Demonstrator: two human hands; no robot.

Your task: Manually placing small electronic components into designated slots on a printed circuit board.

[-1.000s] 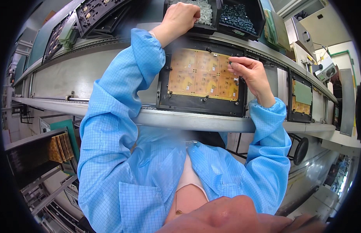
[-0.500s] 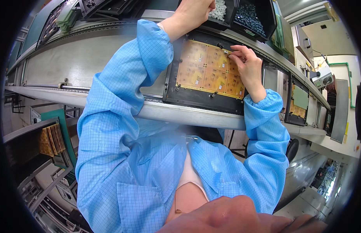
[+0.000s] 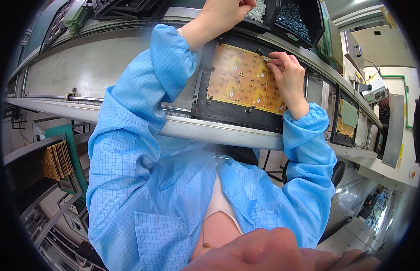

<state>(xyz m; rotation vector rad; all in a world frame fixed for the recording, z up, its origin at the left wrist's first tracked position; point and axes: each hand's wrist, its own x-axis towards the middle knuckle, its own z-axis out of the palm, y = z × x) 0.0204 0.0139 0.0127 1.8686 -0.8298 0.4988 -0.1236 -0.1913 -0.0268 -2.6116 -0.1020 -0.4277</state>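
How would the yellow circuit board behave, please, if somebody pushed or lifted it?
The yellow circuit board is probably stiff: similar-looking boards stand upright at lower left. It may resist sliding, since dark knobs stand around its edge.

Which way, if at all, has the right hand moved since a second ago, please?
Yes: against the orange circuit board, the right hand has shifted left.

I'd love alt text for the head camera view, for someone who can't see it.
A person's right hand is at the upper right of an amber circuit board on a black carrier. The left hand is near white parts in a black bin, with dark blue parts alongside.
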